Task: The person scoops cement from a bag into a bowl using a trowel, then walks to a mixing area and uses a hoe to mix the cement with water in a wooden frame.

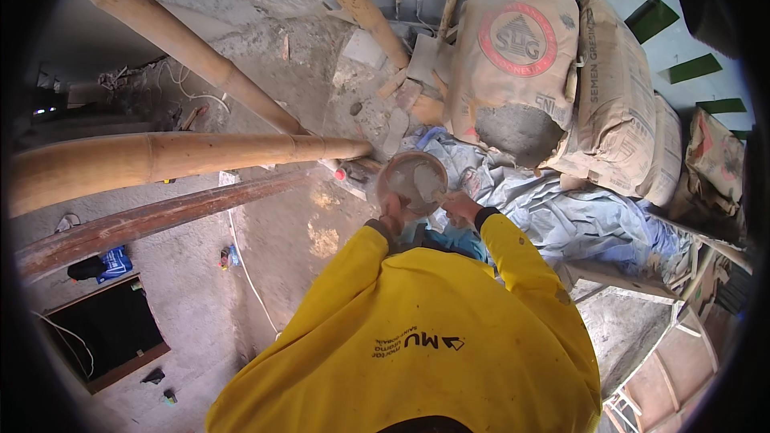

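A round brown bowl (414, 155) with wet grey mix inside is in front of my body. My left hand (392, 213) grips its near left rim. In my right hand (462, 207) is the handle of a trowel (428, 181), whose grey-coated blade is inside the bowl. To the upper right lies a paper cement bag (517, 42), torn at its near end. Grey cement powder (520, 132) shows through the tear. Crumpled grey-blue sheeting (511, 204) spreads beneath the bag and right beside the bowl.
More cement bags (619, 96) lie along the wall to the right. Thick bamboo poles (180, 153) slant in from the left, one ending near the bowl. Below them runs a reddish wooden beam (150, 210). A dark rectangular opening (108, 331) is far down at lower left.
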A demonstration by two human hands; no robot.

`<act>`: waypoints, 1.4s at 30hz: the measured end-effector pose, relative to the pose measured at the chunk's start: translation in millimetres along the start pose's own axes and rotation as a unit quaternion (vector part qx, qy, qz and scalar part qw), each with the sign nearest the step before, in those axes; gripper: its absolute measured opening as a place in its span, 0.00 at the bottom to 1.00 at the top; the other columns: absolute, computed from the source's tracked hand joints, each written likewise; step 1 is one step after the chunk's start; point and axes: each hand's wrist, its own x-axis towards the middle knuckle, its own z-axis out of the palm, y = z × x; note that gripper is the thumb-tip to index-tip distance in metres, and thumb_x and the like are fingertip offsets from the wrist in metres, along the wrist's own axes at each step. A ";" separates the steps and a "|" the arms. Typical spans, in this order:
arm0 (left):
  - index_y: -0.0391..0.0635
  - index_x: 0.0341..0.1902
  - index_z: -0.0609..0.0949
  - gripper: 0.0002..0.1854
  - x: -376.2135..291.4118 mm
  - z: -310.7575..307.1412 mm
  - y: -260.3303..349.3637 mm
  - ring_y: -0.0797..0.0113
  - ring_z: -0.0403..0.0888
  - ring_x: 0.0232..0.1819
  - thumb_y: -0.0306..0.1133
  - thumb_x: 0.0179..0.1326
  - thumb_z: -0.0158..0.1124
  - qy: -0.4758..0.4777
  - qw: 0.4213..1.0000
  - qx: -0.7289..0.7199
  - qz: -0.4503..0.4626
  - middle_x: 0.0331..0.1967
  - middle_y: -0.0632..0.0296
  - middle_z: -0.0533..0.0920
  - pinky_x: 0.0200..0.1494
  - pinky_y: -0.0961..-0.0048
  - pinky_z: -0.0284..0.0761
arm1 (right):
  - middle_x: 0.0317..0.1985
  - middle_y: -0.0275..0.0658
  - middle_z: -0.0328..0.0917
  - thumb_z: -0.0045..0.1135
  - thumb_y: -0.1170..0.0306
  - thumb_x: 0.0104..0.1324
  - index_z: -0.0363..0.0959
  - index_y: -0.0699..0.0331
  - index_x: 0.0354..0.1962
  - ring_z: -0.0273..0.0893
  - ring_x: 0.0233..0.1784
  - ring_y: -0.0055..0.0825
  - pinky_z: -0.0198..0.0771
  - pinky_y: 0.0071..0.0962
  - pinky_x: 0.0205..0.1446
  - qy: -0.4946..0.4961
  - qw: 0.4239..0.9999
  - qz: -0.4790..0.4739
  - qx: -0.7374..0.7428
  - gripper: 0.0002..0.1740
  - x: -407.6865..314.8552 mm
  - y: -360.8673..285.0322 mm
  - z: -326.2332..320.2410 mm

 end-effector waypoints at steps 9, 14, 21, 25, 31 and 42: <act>0.43 0.35 0.77 0.10 19.4 -19.6 -22.4 0.57 0.78 0.43 0.37 0.60 0.55 -0.063 0.992 0.088 0.068 0.38 0.56 0.79 0.50 0.58 0.77 | 0.23 0.35 0.71 0.58 0.60 0.66 0.72 0.60 0.35 0.69 0.18 0.26 0.64 0.29 0.19 -0.116 0.929 -0.281 -0.210 0.12 43.8 25.9 -1.8; 0.44 0.38 0.76 0.11 -9.9 19.8 24.7 0.55 0.78 0.48 0.38 0.58 0.55 0.001 0.996 0.067 -0.053 0.41 0.55 0.79 0.54 0.55 0.77 | 0.23 0.32 0.69 0.58 0.49 0.67 0.75 0.60 0.47 0.68 0.19 0.20 0.65 0.25 0.20 -0.031 0.985 -0.083 -0.146 0.24 -0.4 -2.2 -4.8; 0.43 0.38 0.77 0.06 -28.8 31.4 51.5 0.57 0.77 0.41 0.29 0.61 0.53 0.091 0.985 -0.066 -0.134 0.39 0.56 0.79 0.48 0.61 0.80 | 0.28 0.37 0.79 0.55 0.52 0.70 0.72 0.56 0.61 0.79 0.30 0.36 0.76 0.40 0.37 0.186 0.974 -0.025 -0.128 0.27 -133.5 -14.0 -85.8; 0.44 0.39 0.79 0.07 12.6 -7.7 19.1 0.57 0.79 0.42 0.28 0.59 0.55 0.016 0.988 -0.082 -0.128 0.39 0.57 0.80 0.46 0.63 0.80 | 0.44 0.55 0.83 0.57 0.57 0.66 0.70 0.59 0.61 0.81 0.47 0.56 0.75 0.47 0.49 0.464 0.847 -0.168 -0.199 0.28 -89.2 11.5 -128.7; 0.47 0.35 0.78 0.04 55.9 -102.7 -25.8 0.57 0.79 0.41 0.29 0.57 0.56 -0.062 0.996 -0.026 -0.056 0.35 0.59 0.80 0.43 0.63 0.79 | 0.52 0.57 0.79 0.56 0.59 0.68 0.63 0.59 0.68 0.78 0.54 0.56 0.72 0.48 0.56 0.551 0.794 -0.163 -0.198 0.33 17.3 -40.8 -188.8; 0.51 0.22 0.72 0.08 33.4 -97.4 -6.6 0.57 0.78 0.36 0.35 0.56 0.53 -0.065 0.960 0.269 0.037 0.27 0.59 0.77 0.41 0.59 0.72 | 0.59 0.56 0.73 0.54 0.65 0.67 0.54 0.50 0.71 0.79 0.51 0.57 0.75 0.51 0.52 0.507 0.775 -0.170 -0.336 0.36 20.2 -19.4 -202.6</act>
